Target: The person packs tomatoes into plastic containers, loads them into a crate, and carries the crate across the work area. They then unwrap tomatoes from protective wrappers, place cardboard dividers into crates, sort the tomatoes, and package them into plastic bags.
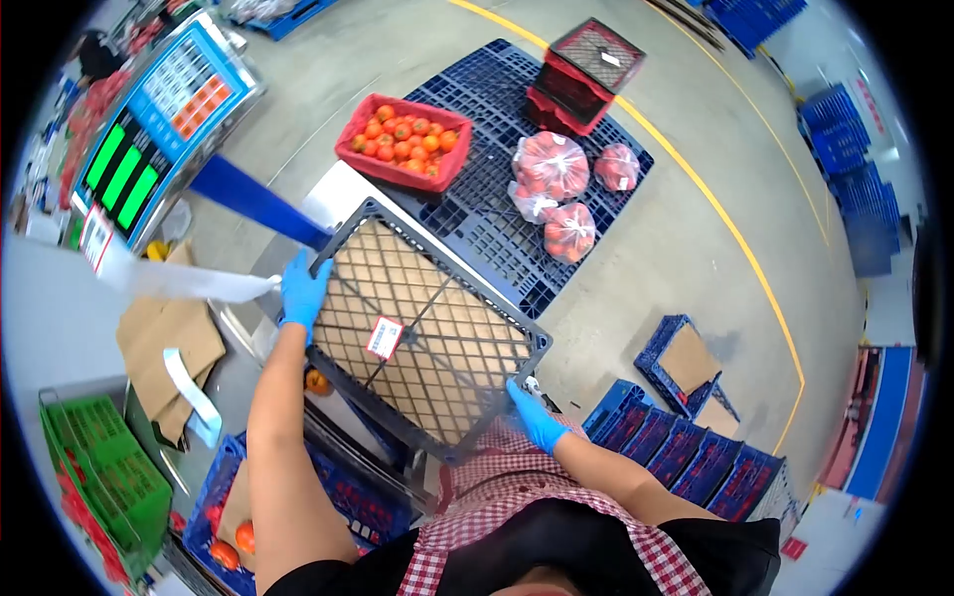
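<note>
Both hands wear blue gloves and hold a black lattice crate (pixel 437 333) tilted in front of the body. My left hand (pixel 304 290) grips its left edge, and my right hand (pixel 538 417) is closed on its lower right corner. Brown cardboard shows through the lattice, and a white label with red edges (pixel 385 339) lies on it. The crate's upper left part is over a metal scale platform (pixel 343 194). To the upper left, the scale display (pixel 164 124) shows green bars, and a strip of labels hangs near my left hand.
A blue pallet (pixel 477 99) on the floor bears a red-lined crate of tomatoes (pixel 405 142), bagged tomatoes (pixel 552 167) and stacked crates (pixel 586 74). Blue crates (pixel 686 452) stand at the lower right. A green crate (pixel 107 467) and a blue tomato crate (pixel 214 497) are at the lower left.
</note>
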Demonstrator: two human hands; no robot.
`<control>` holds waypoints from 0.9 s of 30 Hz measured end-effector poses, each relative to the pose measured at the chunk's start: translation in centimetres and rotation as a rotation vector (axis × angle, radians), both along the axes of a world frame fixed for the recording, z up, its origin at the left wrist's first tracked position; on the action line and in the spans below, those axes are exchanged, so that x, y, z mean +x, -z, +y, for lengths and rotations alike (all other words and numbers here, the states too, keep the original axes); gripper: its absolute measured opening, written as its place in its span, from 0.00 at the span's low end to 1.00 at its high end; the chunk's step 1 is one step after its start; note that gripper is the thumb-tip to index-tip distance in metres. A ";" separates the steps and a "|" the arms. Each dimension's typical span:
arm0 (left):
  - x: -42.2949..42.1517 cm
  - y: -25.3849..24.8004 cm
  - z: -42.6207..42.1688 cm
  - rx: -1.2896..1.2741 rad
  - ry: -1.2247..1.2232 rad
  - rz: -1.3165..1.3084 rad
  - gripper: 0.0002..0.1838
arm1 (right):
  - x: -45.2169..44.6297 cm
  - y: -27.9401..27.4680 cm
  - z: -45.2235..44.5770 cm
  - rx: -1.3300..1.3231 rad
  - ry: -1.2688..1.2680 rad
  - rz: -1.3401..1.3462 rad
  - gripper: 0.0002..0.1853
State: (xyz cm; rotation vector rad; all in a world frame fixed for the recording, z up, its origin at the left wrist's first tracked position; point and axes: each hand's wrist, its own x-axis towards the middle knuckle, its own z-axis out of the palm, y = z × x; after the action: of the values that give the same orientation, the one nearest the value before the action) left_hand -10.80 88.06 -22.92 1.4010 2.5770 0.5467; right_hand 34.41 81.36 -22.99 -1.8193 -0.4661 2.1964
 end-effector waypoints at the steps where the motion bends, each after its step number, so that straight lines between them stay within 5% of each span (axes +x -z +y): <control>1: -1.1 1.2 0.5 -0.127 -0.108 -0.266 0.35 | 0.2 2.6 -0.1 0.053 0.153 0.177 0.24; 4: -2.8 2.4 1.6 -0.251 -0.173 -0.569 0.37 | -0.2 3.1 0.1 0.012 0.058 0.007 0.27; 10: -1.0 0.7 3.5 -0.455 -0.162 -0.240 0.40 | -0.2 3.5 0.3 0.119 0.102 -0.107 0.29; 16: -2.3 2.5 3.6 -0.404 -0.162 -0.304 0.43 | -1.5 4.1 -0.6 0.307 0.179 -0.201 0.27; 18: -2.2 2.4 3.5 -0.425 -0.159 -0.298 0.42 | -0.7 4.0 -0.4 0.241 0.174 -0.030 0.28; 27: -3.4 4.6 3.7 -0.471 -0.188 -0.375 0.46 | -0.3 6.6 -0.7 0.319 -0.040 -0.115 0.32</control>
State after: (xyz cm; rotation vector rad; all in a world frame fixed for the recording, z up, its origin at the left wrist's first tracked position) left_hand -14.21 91.77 -27.49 0.8216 2.3319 0.1774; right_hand 34.14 80.62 -29.59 -1.7781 -0.8312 1.9141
